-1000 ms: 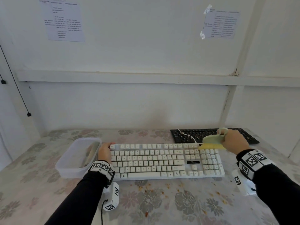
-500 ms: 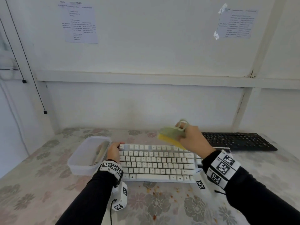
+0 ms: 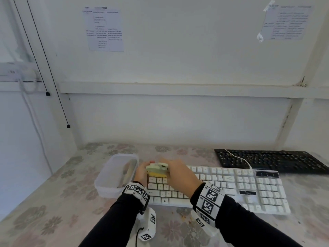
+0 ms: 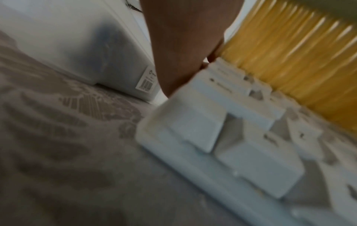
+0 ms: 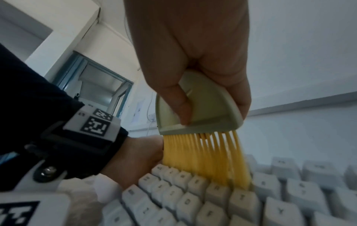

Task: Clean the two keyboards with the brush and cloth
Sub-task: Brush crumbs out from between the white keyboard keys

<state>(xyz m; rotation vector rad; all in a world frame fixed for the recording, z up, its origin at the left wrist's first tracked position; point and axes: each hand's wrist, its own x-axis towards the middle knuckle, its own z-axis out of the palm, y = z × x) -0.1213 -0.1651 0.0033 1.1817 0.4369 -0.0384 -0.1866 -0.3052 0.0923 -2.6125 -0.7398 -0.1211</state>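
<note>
The head camera looks forward and down from above at a flowered table [image 3: 53, 193] against a white wall, taking in both arms and the whole white keyboard [image 3: 231, 186]. The left wrist camera sits low, almost at table level, very near the keyboard's left corner [image 4: 173, 122]. The right wrist camera looks up along the right hand [image 5: 189, 45] from just above the keys. All three views share the brush [image 3: 157, 169] and keyboard's left end.

— What's different now?
— My right hand [image 3: 179, 175] is carrying the brush [image 3: 157, 169] from the numpad end across to the left end of the white keyboard [image 3: 231, 186]; its yellow bristles [image 5: 206, 159] now touch the keys.
— Anything else?
— My view swings left.
</note>
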